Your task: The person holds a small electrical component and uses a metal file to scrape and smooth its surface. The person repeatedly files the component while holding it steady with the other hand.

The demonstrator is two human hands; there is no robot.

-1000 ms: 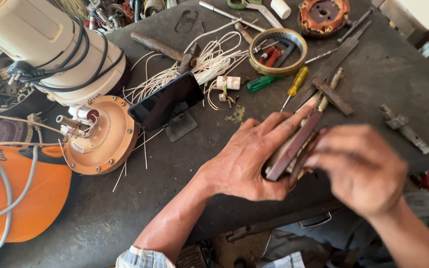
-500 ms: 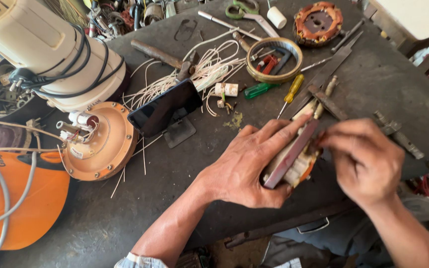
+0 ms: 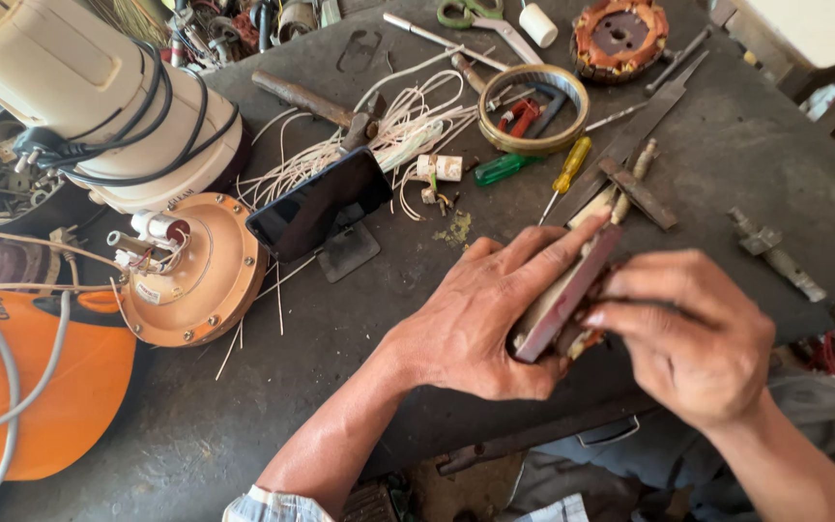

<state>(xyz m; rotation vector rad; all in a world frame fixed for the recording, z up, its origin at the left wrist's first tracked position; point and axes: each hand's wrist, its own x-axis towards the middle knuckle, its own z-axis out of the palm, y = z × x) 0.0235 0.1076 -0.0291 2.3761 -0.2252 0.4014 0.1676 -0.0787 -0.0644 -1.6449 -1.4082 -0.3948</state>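
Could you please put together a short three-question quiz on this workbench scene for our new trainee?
1. True or false: both hands are on the same flat reddish-brown block.
2. Which lies inside the metal ring on the bench? A) a red-handled tool B) a phone C) scissors
3. Fill in: the dark phone lies just to the right of the round ______ motor housing.

Key
1. True: the left hand grips it from the left, the right hand from the right.
2. A, the red-handled tool.
3. Orange.
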